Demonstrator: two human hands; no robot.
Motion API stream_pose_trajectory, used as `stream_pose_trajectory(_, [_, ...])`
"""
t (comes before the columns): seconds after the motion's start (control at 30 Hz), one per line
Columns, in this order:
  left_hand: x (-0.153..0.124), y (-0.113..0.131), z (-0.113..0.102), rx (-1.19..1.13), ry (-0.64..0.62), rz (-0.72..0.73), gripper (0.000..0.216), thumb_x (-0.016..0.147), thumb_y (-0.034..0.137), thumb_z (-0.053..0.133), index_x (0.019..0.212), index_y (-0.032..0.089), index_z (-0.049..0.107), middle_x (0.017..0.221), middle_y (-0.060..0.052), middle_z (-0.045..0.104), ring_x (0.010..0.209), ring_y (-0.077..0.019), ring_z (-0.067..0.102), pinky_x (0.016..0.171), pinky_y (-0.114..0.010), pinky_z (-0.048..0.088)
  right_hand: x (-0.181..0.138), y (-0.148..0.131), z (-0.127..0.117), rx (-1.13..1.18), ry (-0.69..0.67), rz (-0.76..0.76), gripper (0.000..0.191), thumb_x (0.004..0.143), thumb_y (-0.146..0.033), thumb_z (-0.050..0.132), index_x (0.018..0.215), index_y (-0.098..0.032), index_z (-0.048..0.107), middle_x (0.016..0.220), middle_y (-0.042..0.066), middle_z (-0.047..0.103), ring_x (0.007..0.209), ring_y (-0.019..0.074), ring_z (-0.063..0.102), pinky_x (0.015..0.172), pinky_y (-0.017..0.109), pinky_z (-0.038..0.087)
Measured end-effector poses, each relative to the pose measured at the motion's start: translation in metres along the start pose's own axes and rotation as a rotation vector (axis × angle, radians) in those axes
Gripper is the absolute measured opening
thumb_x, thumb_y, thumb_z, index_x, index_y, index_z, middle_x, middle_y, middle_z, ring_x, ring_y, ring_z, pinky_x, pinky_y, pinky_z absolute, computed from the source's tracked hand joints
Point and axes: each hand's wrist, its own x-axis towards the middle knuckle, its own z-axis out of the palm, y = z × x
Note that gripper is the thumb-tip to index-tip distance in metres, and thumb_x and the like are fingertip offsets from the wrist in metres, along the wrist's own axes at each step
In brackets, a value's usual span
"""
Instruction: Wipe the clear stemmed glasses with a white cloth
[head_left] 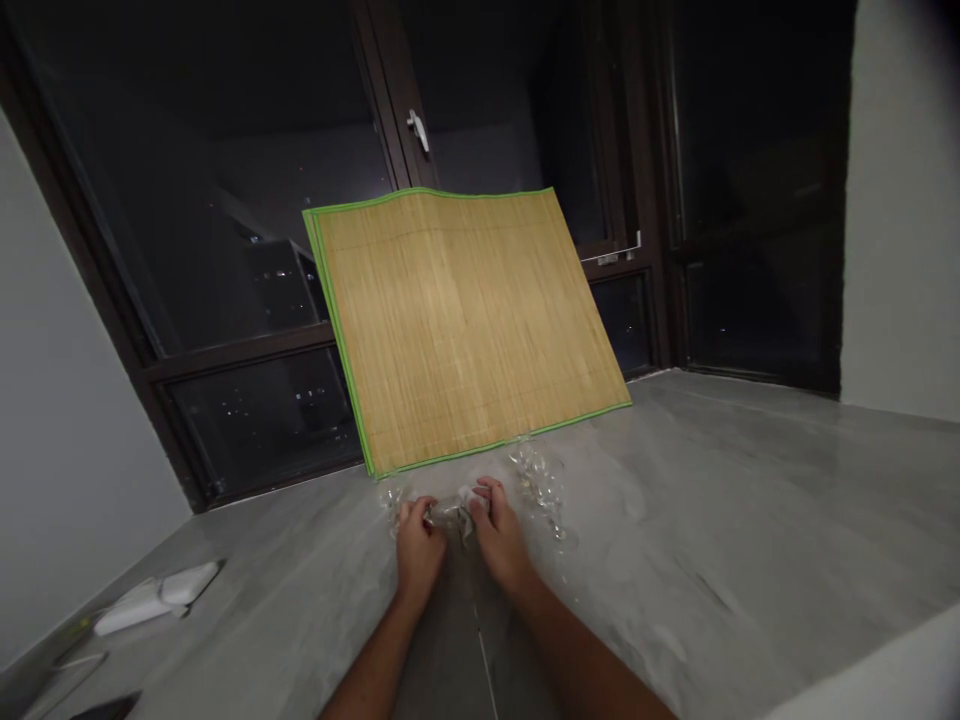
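Observation:
My left hand (420,545) is closed around one end of a clear glass (445,510), which looks tilted onto its side between my hands. In my right hand (501,530) is a crumpled white tissue or cloth (471,497), pressed against the other end of the glass. Just left of my left hand stands another clear glass (391,494), partly hidden by the fingers. A cluster of clear stemmed glasses (541,482) is to the right of my right hand; their exact outlines are hard to make out.
A bamboo mat (472,320) with green edging leans against the dark-framed window behind the glasses. The grey marbled ledge (720,500) spreads to both sides. A white bundled object (157,597) lies at the left, near the wall. A window handle (418,131) is above the mat.

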Motion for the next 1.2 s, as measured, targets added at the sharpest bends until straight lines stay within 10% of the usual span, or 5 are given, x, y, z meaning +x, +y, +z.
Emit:
stream_pose_trajectory(0.43, [0.003,-0.003,-0.01,0.242,-0.071,0.23,0.034,0.063,0.0,0.045,0.086,0.02,0.057,0.085,-0.001,0.053,0.077,-0.0171,0.052,0.068,-0.025,0.037,0.005,0.028,0.003,0.237,-0.065,0.123,0.054,0.07,-0.015,0.054,0.123,-0.023,0.05,0.105,0.004,0.067,0.098,0.0187,0.065,0.089,0.032,0.049])
stream_pose_trajectory(0.7, [0.006,-0.005,-0.017,0.295,-0.093,0.222,0.029,0.063,0.003,0.045,0.084,0.021,0.055,0.084,-0.003,0.059,0.082,-0.0194,0.056,0.072,-0.028,0.04,-0.001,0.016,0.004,0.426,-0.177,0.18,0.045,0.083,-0.031,0.054,0.128,-0.024,0.053,0.128,0.01,0.062,0.123,0.0236,0.056,0.103,0.042,0.043])
stream_pose_trajectory(1.2, [0.005,-0.005,-0.015,0.292,-0.222,0.222,0.028,0.061,0.005,0.048,0.082,0.02,0.059,0.084,-0.004,0.064,0.08,-0.0204,0.057,0.073,-0.029,0.04,-0.011,0.005,0.001,0.179,-0.314,0.062,0.093,0.068,-0.017,0.069,0.151,-0.022,0.027,0.138,0.01,0.056,0.123,0.0249,0.055,0.107,0.042,0.04])
